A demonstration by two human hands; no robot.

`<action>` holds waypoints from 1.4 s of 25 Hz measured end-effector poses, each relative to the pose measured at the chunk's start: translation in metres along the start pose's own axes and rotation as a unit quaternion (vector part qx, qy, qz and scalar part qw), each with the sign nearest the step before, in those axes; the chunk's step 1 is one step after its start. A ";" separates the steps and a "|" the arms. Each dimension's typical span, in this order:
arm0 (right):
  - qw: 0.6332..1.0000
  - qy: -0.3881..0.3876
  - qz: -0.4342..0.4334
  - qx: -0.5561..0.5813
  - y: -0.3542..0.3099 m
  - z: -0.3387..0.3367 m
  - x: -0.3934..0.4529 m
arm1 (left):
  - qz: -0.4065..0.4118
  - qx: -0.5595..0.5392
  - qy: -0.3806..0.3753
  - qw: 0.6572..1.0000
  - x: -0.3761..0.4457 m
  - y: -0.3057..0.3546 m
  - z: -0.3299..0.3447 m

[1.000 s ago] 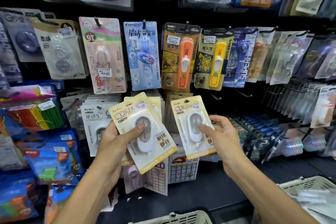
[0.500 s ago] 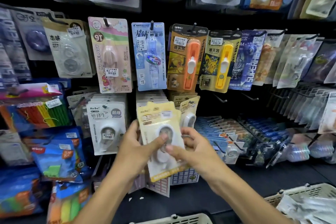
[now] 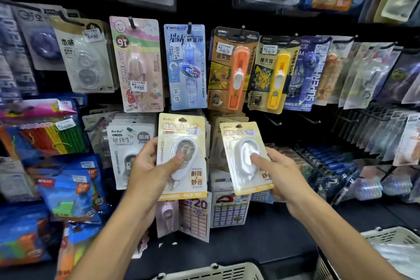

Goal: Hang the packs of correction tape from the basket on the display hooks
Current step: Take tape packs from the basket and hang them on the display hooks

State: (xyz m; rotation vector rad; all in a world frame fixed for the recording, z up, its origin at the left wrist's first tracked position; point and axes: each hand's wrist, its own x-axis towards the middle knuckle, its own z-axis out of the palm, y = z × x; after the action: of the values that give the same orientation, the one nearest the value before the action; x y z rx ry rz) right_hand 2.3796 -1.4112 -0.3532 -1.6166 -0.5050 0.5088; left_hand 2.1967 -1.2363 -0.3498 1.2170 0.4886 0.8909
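Note:
My left hand point(image 3: 150, 166) grips a yellow-white pack of correction tape point(image 3: 181, 129) upright, thumb on its clear blister, in front of a row of the same packs hanging in the middle of the display. My right hand point(image 3: 281, 175) holds a second pack of the same kind point(image 3: 241, 136), tilted slightly, thumb pressed on its blister. The two packs are apart, side by side. Bare black hooks point(image 3: 273, 121) stick out just right of the second pack. A cream basket point(image 3: 218, 271) shows at the bottom edge.
Hanging stationery packs fill the wall: pink point(image 3: 136, 63), blue point(image 3: 185, 66), orange point(image 3: 231, 70) and yellow point(image 3: 272, 75) ones above the hands. A white pack point(image 3: 127, 143) hangs to the left. A second basket point(image 3: 386, 250) with clear-wrapped goods stands at the lower right.
Half a second ago both hands met on the packs held together. Now they have parted, each with one pack, and the packs are raised toward the hooks.

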 end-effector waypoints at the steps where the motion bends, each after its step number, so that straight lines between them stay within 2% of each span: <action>1: 0.999 0.011 0.023 0.028 0.000 0.003 -0.001 | 0.000 0.001 0.000 1.000 -0.001 0.000 0.002; 3: 0.995 0.034 0.073 0.063 0.004 0.010 -0.002 | 0.002 0.003 -0.004 1.000 -0.003 0.000 0.005; 5: 0.998 0.034 0.044 0.005 0.006 0.019 -0.007 | 0.008 0.005 -0.007 1.000 -0.004 -0.003 0.006; 7: 0.996 -0.061 -0.032 0.050 0.006 0.035 -0.013 | 0.004 0.021 -0.044 0.999 -0.007 -0.004 0.011; 9: 0.981 -0.144 -0.087 0.092 0.007 0.052 -0.017 | -0.015 0.058 -0.136 0.989 -0.011 -0.006 0.018; 11: 0.978 -0.105 -0.134 0.121 0.007 0.057 -0.013 | 0.004 0.113 -0.165 0.980 -0.012 -0.008 0.022; 13: 0.981 -0.046 -0.113 0.151 0.002 0.046 -0.005 | 0.062 0.220 -0.093 0.969 -0.007 -0.004 0.019; 16: 0.992 -0.012 -0.038 0.120 0.007 0.016 0.010 | 0.112 0.344 -0.019 0.932 0.000 0.000 0.004; 19: 0.992 0.116 -0.054 -0.004 0.015 0.008 0.025 | 0.132 0.395 -0.005 0.909 0.002 0.001 -0.001; 21: 0.987 0.146 -0.046 -0.053 0.019 0.019 0.042 | 0.143 0.422 -0.014 0.895 0.000 0.001 0.003; 23: 0.988 0.146 -0.024 -0.054 0.025 0.033 0.067 | 0.156 0.480 -0.039 0.862 -0.002 -0.002 0.005; 26: 0.981 0.166 -0.001 -0.095 0.024 0.043 0.105 | 0.163 0.591 -0.070 0.787 0.005 -0.010 0.001; 29: 0.985 0.134 -0.015 -0.108 0.040 0.040 0.121 | 0.172 0.663 -0.094 0.722 0.016 -0.019 -0.004; 31: 0.985 0.107 -0.060 -0.117 0.055 0.039 0.123 | 0.180 0.686 -0.104 0.697 0.025 -0.027 -0.005; 35: 0.992 0.066 -0.067 -0.087 0.069 0.050 0.112 | 0.236 0.680 -0.087 0.689 0.028 -0.042 -0.005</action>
State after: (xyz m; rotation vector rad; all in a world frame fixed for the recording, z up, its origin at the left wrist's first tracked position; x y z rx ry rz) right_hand 2.4419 -1.3113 -0.4308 -1.7557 -0.5665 0.2621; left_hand 2.2227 -1.2140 -0.3873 2.8868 0.7165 0.7528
